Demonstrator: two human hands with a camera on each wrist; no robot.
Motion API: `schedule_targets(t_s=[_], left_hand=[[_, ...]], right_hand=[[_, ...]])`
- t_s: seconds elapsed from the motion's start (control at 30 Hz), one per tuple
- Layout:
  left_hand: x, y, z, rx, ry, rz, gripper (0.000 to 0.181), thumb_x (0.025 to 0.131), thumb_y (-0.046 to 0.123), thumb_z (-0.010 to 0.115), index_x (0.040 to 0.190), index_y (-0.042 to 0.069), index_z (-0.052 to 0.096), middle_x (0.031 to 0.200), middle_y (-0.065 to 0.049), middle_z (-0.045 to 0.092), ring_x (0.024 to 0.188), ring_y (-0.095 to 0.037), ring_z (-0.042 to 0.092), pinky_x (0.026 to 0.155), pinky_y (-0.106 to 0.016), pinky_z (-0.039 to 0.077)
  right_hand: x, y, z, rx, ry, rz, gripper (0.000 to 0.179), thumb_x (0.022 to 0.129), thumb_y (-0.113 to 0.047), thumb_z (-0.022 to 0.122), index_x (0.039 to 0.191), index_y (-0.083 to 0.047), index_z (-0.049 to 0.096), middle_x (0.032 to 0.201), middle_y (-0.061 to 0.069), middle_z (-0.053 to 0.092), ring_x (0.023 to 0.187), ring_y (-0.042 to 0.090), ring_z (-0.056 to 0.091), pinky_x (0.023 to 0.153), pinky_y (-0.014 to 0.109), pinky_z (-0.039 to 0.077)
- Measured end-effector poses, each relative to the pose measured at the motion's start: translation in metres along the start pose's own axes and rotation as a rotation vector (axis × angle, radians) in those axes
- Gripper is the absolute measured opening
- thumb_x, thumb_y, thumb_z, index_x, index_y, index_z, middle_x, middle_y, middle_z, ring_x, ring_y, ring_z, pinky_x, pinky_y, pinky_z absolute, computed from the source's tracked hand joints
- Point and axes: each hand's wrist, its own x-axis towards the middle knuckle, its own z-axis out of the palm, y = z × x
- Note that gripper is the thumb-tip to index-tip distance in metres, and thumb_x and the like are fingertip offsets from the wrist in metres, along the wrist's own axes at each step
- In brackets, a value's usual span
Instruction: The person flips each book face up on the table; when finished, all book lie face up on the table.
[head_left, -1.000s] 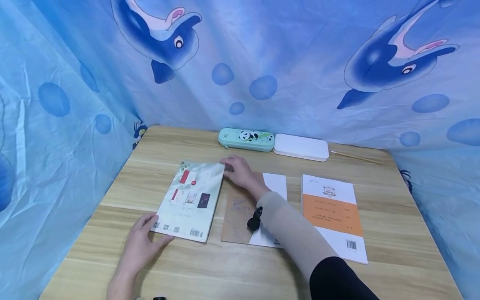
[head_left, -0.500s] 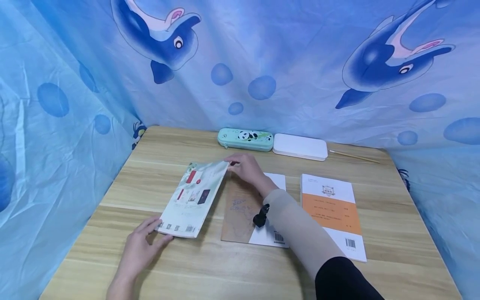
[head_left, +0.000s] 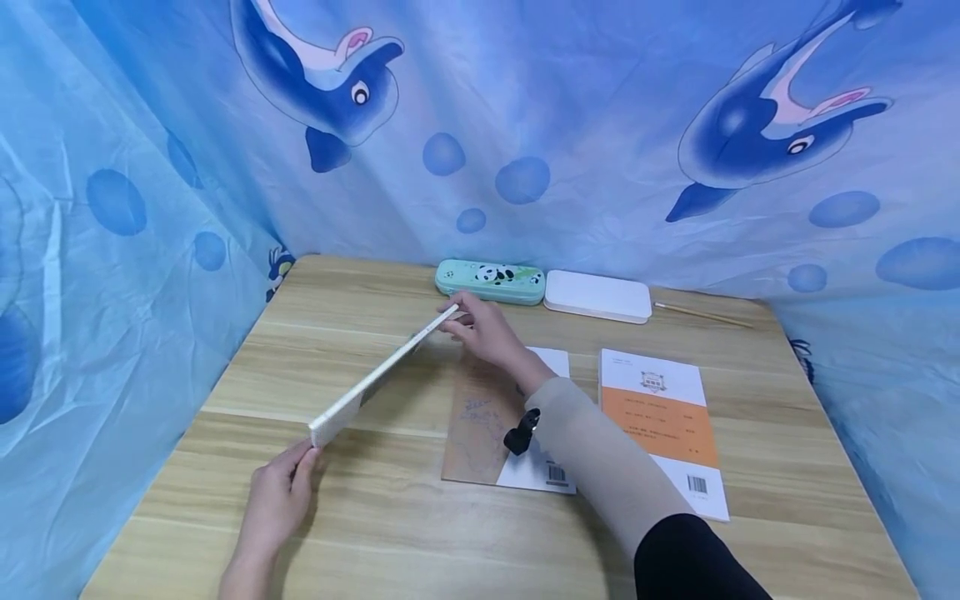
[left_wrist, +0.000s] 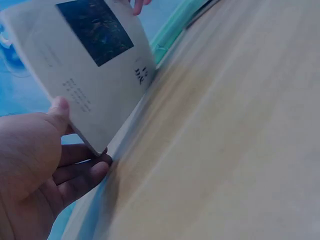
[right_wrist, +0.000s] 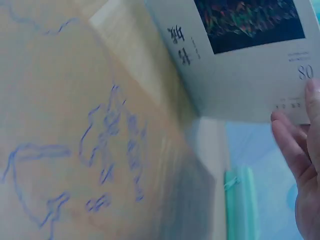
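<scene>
A thin magazine [head_left: 384,372] stands on edge in the air above the table, seen almost edge-on in the head view. My left hand [head_left: 276,493] pinches its near corner between thumb and fingers. At the far end, my right hand [head_left: 486,335] grips the other corner. The left wrist view shows its pale cover [left_wrist: 107,95] with a dark picture and black characters. That same cover [right_wrist: 240,85] appears in the right wrist view with the number 80. Under my right forearm lies a brown-and-white book [head_left: 480,433] with blue scribbles, partly hidden.
A white book with an orange band [head_left: 660,425] lies to the right on the wooden table [head_left: 420,542]. Along the back are a green panda pencil case [head_left: 491,282], a white flat case [head_left: 597,296] and a thin brush [head_left: 703,315]. A blue dolphin curtain [head_left: 480,108] hangs behind.
The magazine has gone from lying flat, back cover up, to standing on edge as its right side rose. My right hand lifted with it; my left hand changed from touching to pinching its corner.
</scene>
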Motion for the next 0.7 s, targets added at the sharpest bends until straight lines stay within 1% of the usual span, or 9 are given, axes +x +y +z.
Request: schedule_targets(t_s=[0.07,0.13,0.2,0.27,0.37,0.47,0.57,0.63,0.7], left_hand=[[0.000,0.001,0.000,-0.001,0.024,-0.022,0.017,0.097,-0.004,0.061,0.110,-0.007,0.073,0.090,-0.020,0.075,0.070,-0.027,0.071,0.061,-0.007,0.048],[0.000,0.003,-0.001,-0.013,0.037,-0.043,0.016,0.098,-0.004,0.060,0.107,-0.007,0.073,0.087,-0.021,0.075,0.072,-0.031,0.073,0.064,-0.001,0.045],[0.000,0.004,0.000,-0.023,0.044,-0.059,0.016,0.099,-0.004,0.059,0.106,-0.007,0.073,0.086,-0.021,0.075,0.074,-0.034,0.074,0.065,0.000,0.045],[0.000,0.005,0.000,-0.026,0.057,-0.072,0.015,0.099,-0.003,0.059,0.104,-0.006,0.073,0.086,-0.020,0.075,0.074,-0.033,0.074,0.063,-0.002,0.045],[0.001,0.007,0.001,-0.036,0.084,-0.082,0.014,0.097,-0.004,0.061,0.105,-0.006,0.073,0.090,-0.021,0.075,0.076,-0.020,0.072,0.063,-0.003,0.047],[0.002,0.009,0.000,-0.047,0.107,-0.085,0.016,0.095,-0.006,0.063,0.108,-0.008,0.072,0.091,-0.020,0.075,0.078,-0.006,0.068,0.065,-0.002,0.048],[0.001,0.012,-0.004,-0.069,0.104,-0.090,0.015,0.095,-0.007,0.063,0.107,-0.008,0.072,0.086,-0.017,0.075,0.075,-0.001,0.066,0.064,-0.004,0.049],[0.000,0.014,-0.005,-0.089,0.087,-0.091,0.013,0.095,-0.007,0.063,0.105,-0.008,0.072,0.081,-0.012,0.075,0.071,-0.003,0.068,0.062,-0.006,0.051],[-0.001,0.015,-0.006,-0.126,0.069,-0.082,0.011,0.095,-0.008,0.063,0.101,-0.007,0.072,0.079,-0.011,0.075,0.070,-0.001,0.068,0.060,-0.009,0.053]], right_hand=[[0.002,-0.006,0.000,-0.007,0.023,-0.005,0.022,0.095,-0.013,0.072,0.111,-0.006,0.059,0.105,0.012,0.073,0.092,0.019,0.074,0.071,0.024,0.060],[0.005,-0.012,0.000,-0.032,0.050,-0.022,0.022,0.094,-0.015,0.073,0.110,-0.007,0.060,0.098,0.008,0.074,0.088,0.016,0.074,0.071,0.024,0.060],[0.007,-0.017,-0.001,-0.046,0.068,-0.049,0.023,0.094,-0.015,0.073,0.111,-0.006,0.061,0.097,0.008,0.074,0.086,0.016,0.074,0.073,0.023,0.060],[0.009,-0.022,-0.001,-0.050,0.081,-0.080,0.025,0.094,-0.013,0.072,0.114,-0.003,0.061,0.097,0.011,0.075,0.084,0.017,0.074,0.073,0.022,0.060],[0.012,-0.029,-0.002,-0.040,0.090,-0.090,0.028,0.096,-0.010,0.069,0.121,0.000,0.061,0.099,0.014,0.075,0.082,0.017,0.075,0.075,0.021,0.060],[0.015,-0.037,-0.004,-0.013,0.090,-0.059,0.030,0.096,-0.008,0.068,0.123,0.003,0.062,0.101,0.016,0.075,0.082,0.018,0.075,0.075,0.020,0.059],[0.019,-0.043,-0.005,-0.007,0.100,-0.066,0.026,0.096,-0.007,0.068,0.119,0.004,0.065,0.098,0.016,0.075,0.078,0.017,0.073,0.071,0.020,0.060],[0.021,-0.047,-0.006,-0.017,0.104,-0.082,0.020,0.096,-0.007,0.068,0.114,0.002,0.067,0.093,0.013,0.075,0.073,0.015,0.071,0.066,0.020,0.059],[0.023,-0.049,-0.007,-0.045,0.108,-0.099,0.015,0.097,-0.009,0.067,0.110,0.000,0.069,0.087,0.009,0.074,0.068,0.012,0.067,0.061,0.021,0.057]])
